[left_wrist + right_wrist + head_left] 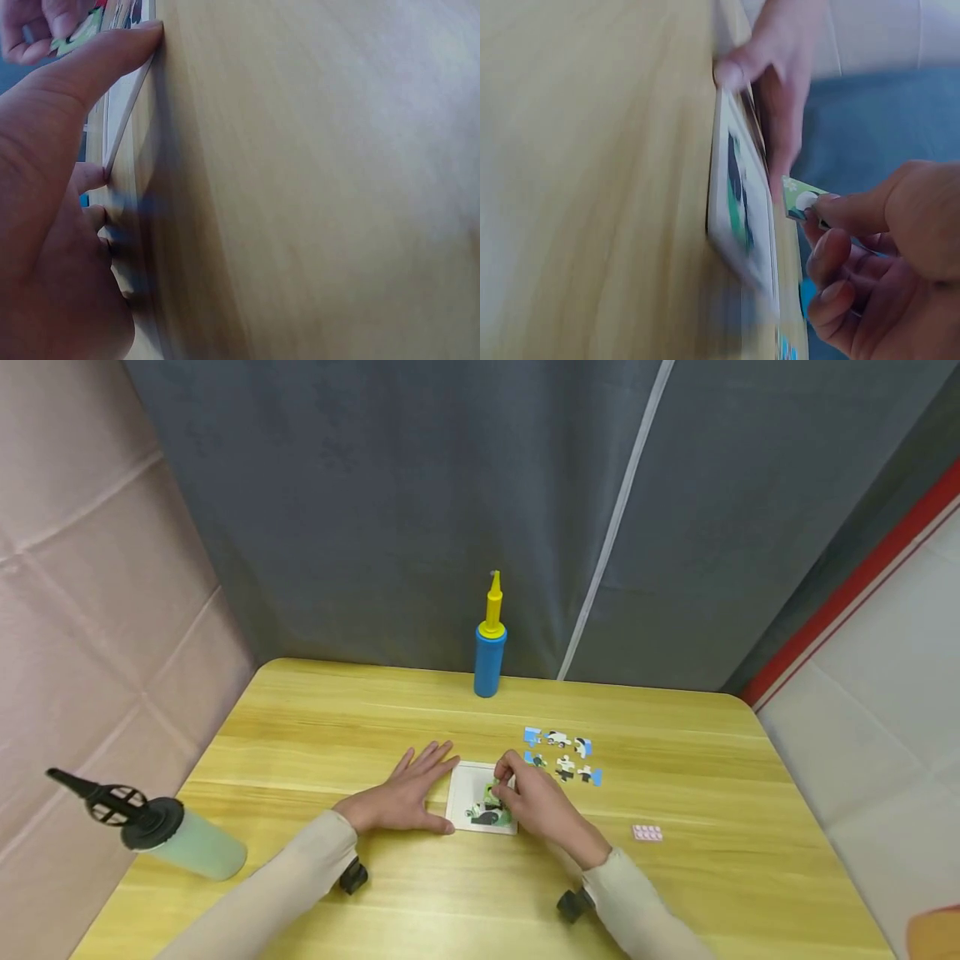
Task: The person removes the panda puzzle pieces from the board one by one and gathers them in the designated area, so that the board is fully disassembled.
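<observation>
A white square puzzle tray (462, 789) lies on the table with some joined pieces (486, 815) along its near side. My left hand (402, 795) is spread flat at the tray's left side, thumb and index fingertip touching its edge. Between the thumb and fingers of my right hand (534, 799) is a green puzzle piece (801, 197) with white and dark patches, held above the tray's right part. In the right wrist view the piece is clear of the tray surface. Several loose puzzle pieces (565, 766) lie beyond the right hand.
A blue and yellow hand pump (489, 652) stands at the table's back edge. At the left is a pale green pump (202, 843) with a black top. A small pink studded block (647, 833) lies on the right. Grey curtain hangs behind the table (720, 760).
</observation>
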`<move>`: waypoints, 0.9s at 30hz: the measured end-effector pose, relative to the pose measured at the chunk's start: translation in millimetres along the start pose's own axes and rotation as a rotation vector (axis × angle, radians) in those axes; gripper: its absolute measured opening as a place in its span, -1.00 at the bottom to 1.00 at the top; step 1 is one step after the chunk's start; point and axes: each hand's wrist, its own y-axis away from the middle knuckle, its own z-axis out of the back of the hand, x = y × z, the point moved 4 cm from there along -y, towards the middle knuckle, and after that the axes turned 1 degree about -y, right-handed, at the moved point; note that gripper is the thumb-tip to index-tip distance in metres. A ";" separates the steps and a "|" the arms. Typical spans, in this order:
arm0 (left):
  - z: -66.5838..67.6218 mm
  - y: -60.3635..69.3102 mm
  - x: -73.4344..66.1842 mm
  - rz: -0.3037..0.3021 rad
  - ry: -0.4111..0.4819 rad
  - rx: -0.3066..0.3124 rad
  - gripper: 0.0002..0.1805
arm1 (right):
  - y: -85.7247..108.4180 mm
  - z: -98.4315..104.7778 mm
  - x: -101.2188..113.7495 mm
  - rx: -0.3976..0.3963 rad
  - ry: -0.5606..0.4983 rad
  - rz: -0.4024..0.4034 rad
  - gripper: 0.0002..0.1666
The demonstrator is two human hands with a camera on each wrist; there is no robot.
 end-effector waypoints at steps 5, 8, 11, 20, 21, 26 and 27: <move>0.1 0.3 -0.1 0.002 -0.005 0.001 0.23 | 8.8 16.8 -25.0 -0.046 0.015 -0.084 -0.84; 0.1 -0.2 0.1 -0.006 -0.011 0.000 0.24 | 13.3 23.8 -37.2 -0.063 0.016 -0.121 -0.84; -0.8 -0.6 1.0 -0.008 -0.015 0.003 0.24 | 15.9 26.9 -46.0 -0.061 0.022 -0.147 -0.85; -1.4 0.1 2.6 0.010 -0.010 0.009 0.24 | 15.9 25.0 -51.9 -0.091 0.106 -0.146 -0.85; -1.4 0.2 2.6 0.006 -0.004 0.007 0.24 | 15.8 24.6 -52.1 -0.095 0.118 -0.145 -0.84; -0.8 0.3 1.8 -0.008 0.012 -0.007 0.24 | 15.7 24.6 -52.8 -0.120 0.140 -0.154 -0.81; -0.7 0.4 1.7 -0.005 0.010 -0.006 0.23 | 15.7 25.0 -52.5 -0.124 0.141 -0.157 -0.81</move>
